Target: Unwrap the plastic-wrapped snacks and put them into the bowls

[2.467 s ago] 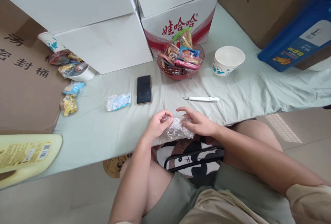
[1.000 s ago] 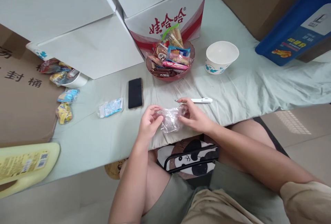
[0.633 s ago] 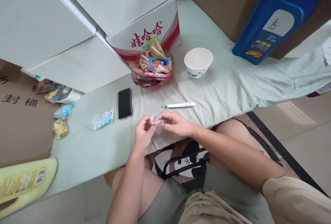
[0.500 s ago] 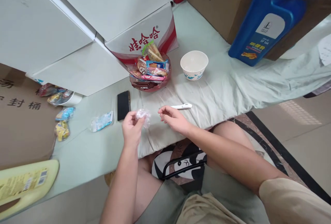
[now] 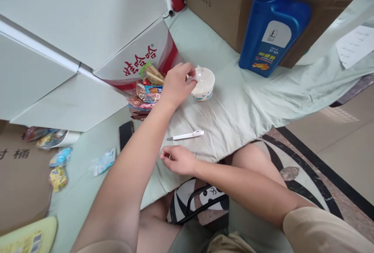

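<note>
My left hand [image 5: 179, 82] reaches over to the white paper bowl [image 5: 207, 86], its fingers pinching a crumpled clear plastic wrapper [image 5: 200, 73] at the bowl's left rim. Blue patterns run round the bowl's lower side. My right hand [image 5: 179, 159] rests near the cloth's front edge, fingers curled in, with nothing visible in them. Just beyond it lies a white pen-like tool [image 5: 187, 135] with a grey tip. Behind my left forearm, the bowl of packaged snacks [image 5: 147, 95] is partly hidden.
A black phone [image 5: 125, 134] lies partly behind my left arm. Farther left are a blue-and-clear packet [image 5: 104, 161] and a yellow packet [image 5: 58, 178]. A blue jug [image 5: 270, 35] stands before a cardboard box [image 5: 216, 7]. White panels [image 5: 73, 11] rise at the back left.
My left hand has moved forward and right, carrying the wrapper from above the cloth to the bowl. My right hand has drawn back, away from the pen-like tool. The camera view has shifted.
</note>
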`<action>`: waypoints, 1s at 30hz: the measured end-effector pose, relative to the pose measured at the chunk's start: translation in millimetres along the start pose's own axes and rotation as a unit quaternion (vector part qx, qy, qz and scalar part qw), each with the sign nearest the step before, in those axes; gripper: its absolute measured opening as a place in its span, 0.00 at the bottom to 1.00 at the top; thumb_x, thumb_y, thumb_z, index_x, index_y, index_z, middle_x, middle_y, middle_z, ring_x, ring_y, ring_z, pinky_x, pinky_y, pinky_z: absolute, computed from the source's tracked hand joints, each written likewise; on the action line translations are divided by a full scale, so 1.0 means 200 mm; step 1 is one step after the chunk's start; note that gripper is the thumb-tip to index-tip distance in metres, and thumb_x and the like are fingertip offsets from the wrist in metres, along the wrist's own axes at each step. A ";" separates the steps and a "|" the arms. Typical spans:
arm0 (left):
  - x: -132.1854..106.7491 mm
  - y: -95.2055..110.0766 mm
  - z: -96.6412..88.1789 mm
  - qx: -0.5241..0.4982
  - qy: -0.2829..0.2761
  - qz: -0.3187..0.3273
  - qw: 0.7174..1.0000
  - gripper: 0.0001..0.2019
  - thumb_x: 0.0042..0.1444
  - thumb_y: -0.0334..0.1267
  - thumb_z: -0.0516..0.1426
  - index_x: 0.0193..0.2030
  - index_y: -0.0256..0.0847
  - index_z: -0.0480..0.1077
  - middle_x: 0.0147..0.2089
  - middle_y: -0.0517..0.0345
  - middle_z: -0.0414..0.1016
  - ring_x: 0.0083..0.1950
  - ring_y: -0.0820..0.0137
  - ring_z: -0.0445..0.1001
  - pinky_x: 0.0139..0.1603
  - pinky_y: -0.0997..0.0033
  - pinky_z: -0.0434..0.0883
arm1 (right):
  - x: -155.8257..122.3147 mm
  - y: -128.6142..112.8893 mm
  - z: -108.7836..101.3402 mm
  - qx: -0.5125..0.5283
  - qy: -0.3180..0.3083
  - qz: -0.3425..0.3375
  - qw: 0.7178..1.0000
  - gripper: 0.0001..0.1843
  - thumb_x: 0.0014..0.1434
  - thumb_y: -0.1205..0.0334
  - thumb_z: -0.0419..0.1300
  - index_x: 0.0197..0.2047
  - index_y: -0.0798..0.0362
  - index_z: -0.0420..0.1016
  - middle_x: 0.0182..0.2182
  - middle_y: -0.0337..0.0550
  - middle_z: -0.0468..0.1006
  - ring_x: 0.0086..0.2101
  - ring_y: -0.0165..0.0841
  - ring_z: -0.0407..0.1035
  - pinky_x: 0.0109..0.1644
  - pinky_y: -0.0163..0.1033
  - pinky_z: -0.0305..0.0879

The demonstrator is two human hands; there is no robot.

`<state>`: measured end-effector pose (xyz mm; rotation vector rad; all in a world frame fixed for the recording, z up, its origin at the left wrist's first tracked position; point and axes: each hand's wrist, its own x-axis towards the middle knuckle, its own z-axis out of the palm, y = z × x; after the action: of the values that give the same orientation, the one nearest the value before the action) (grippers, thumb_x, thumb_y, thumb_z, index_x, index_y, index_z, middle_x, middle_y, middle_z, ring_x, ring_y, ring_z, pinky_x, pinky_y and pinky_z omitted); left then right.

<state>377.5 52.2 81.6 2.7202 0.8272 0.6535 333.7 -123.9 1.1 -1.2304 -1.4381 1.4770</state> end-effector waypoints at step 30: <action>-1.07 -0.30 -0.81 0.128 0.155 -0.214 0.956 0.04 0.55 0.31 0.56 0.37 0.43 0.69 0.37 0.55 0.72 0.41 0.64 0.71 0.52 0.61 0.70 | -0.16 0.10 0.07 -0.306 -0.039 -0.117 0.944 0.11 0.61 0.65 0.53 0.41 0.54 0.76 0.39 0.47 0.81 0.34 0.35 0.70 0.36 0.37 0.56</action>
<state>113.7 -8.4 129.1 2.5429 1.6215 0.9366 332.2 -160.4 -14.9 -1.2984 -2.1135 0.9482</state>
